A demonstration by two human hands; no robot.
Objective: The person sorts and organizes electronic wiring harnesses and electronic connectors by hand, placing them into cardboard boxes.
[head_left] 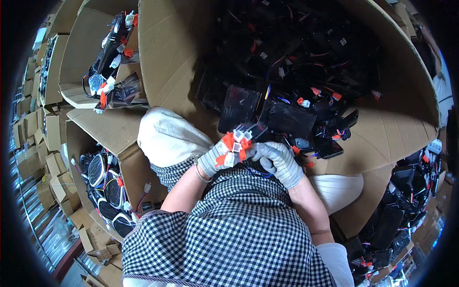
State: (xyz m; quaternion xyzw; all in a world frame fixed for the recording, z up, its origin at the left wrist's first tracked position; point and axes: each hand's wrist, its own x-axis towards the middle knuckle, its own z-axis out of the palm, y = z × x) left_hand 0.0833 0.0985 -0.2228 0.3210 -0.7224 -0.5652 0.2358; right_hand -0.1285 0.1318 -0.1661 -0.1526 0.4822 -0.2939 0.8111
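My left hand [213,160], in a pale striped work glove with a bracelet at its wrist, is closed around a bunch of white and red-orange plug connectors [237,147]. Their ends fan out above the fingers in front of my apron. Close beside the bunch, my right hand [283,163], gloved the same way, has its fingers curled in a pinch. What lies between those fingers is too small to make out. Dark blue wires [258,173] run below the two hands. Just beyond, flat black wrapped modules [288,117] with coloured leads lie at the front of a big carton.
The large open carton [165,52] ahead holds many black units. Smaller cartons at the left contain wired parts [114,57] and round black-and-white pieces [97,170]. More black units [387,225] fill a box at right. Stacked cartons [50,129] line the far left.
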